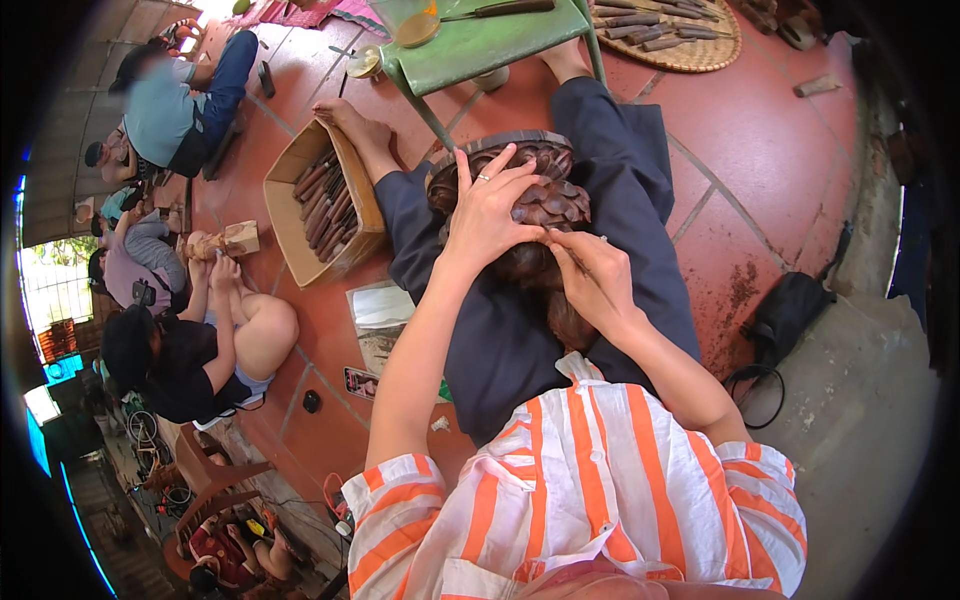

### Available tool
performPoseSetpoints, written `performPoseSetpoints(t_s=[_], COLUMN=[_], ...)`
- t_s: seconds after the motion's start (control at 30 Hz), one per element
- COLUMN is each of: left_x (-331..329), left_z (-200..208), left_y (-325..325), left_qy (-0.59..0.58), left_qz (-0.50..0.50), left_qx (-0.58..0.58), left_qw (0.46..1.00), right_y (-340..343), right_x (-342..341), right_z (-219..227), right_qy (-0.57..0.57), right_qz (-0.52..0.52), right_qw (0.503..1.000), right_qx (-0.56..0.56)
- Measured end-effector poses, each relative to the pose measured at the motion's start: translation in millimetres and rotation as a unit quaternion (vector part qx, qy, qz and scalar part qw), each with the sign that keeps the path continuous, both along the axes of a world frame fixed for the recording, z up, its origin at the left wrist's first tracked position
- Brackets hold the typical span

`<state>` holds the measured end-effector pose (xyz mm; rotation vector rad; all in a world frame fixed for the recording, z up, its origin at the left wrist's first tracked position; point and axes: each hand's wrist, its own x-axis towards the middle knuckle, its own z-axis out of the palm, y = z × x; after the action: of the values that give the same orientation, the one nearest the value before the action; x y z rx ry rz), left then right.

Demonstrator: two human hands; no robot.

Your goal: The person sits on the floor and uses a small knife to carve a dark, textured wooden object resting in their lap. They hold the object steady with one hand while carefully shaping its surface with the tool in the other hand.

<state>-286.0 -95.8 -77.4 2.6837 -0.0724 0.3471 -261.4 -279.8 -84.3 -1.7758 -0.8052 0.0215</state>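
A dark brown wood carving [550, 205] with deep, rounded relief rests between my legs, its far edge curved. My left hand [490, 215] lies on its left side with the fingers spread and a ring showing; the thumb stretches towards my right fingertips. On the near right side of the carving, my right hand [597, 275] is closed in a pinch around a slim carving tool, mostly hidden by the fingers. The tool's tip meets the carving close to my left thumb. My hands cover parts of the carved surface.
A cardboard box [278, 225] of wooden-handled tools stands left of my legs. Ahead is a green stool [490, 50] with a long tool and a cup on it. A woven tray [715, 55] of tools lies far right. Several people sit at left, one holding a wooden figure [225, 242].
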Motion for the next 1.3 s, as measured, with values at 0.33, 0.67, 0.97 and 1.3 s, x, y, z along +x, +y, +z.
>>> performPoseSetpoints(t_s=[0.33,0.67,0.97,1.3], left_x=[-1.4,3.0,3.0,-30.2], left_z=[9.6,18.6,16.6,9.5], left_y=[3.2,1.6,-1.7,-13.9], left_qy=[0.026,0.096,0.075,-0.144], left_qz=[-0.021,-0.036,-0.022,0.082], left_qx=[-0.016,0.003,0.01,-0.229], left_qw=[0.999,0.995,0.997,0.959], right_y=[-38.6,-46.3,-43.3,-44.8], right_x=[31.1,59.5,59.8,53.2], right_z=[-21.6,-51.1,-50.0,-48.5], right_qy=[0.345,0.464,0.441,0.37], right_qz=[-0.033,-0.072,-0.059,-0.001], right_qw=[0.931,0.867,0.886,0.92], right_qx=[0.117,0.167,0.129,0.13])
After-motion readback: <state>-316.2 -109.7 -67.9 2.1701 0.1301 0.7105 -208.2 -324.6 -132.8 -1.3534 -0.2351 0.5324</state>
